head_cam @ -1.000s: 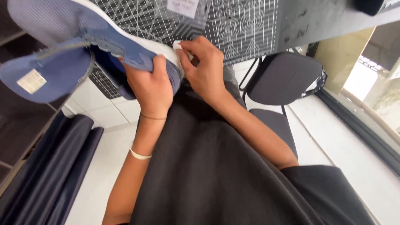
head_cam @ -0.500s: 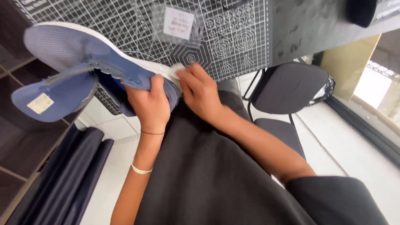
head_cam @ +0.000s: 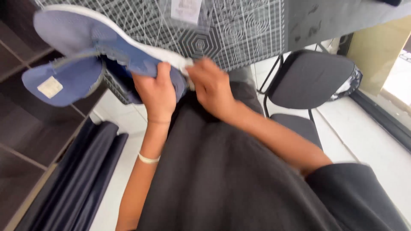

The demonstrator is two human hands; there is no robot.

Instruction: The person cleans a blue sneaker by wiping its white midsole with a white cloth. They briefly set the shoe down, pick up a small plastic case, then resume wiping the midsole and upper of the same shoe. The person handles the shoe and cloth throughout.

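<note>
Gripping the blue shoe (head_cam: 107, 47) at its heel, your left hand (head_cam: 157, 92) clamps it — your right hand (head_cam: 212, 87) pinches a small white scrap (head_cam: 186, 68) against the sole.

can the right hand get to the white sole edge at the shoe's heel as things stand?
Probably yes. The right hand is already at the white sole edge of the blue shoe, nothing between; the left hand grips the heel beside it.

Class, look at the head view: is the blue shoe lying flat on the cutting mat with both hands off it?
No: the left hand grips the blue shoe at its heel, lifted on its side, and the right hand touches its white sole edge.
</note>
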